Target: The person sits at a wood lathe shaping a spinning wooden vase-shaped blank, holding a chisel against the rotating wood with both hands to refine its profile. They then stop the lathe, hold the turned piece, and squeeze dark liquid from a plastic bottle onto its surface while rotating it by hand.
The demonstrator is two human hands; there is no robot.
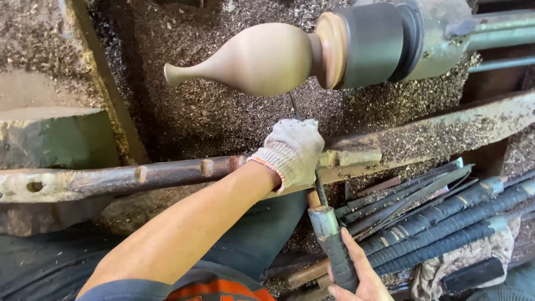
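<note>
Head view, looking down at a wood lathe. Vase (251, 58), pale wood, bulb body with a narrow flared neck pointing left, sits upper centre of the frame, mounted on the chuck (373, 44) at upper right.

Left hand (292, 151), in a white knit glove, centre of frame: fingers curled over the tool rest (167, 173), a rusty bar crossing the frame left to right, and closed down on the chisel (317, 192) where it crosses the bar. Chisel tip reaches up to the underside of the vase; contact looks likely but is too small to confirm.

Right hand (356, 270), bare, bottom centre-right: fingers wrapped tight around the chisel's dark taped handle.

Spare tools (434, 217) with wrapped handles lie in a row at lower right. Sawdust (212, 117) covers the bed under the vase.
</note>
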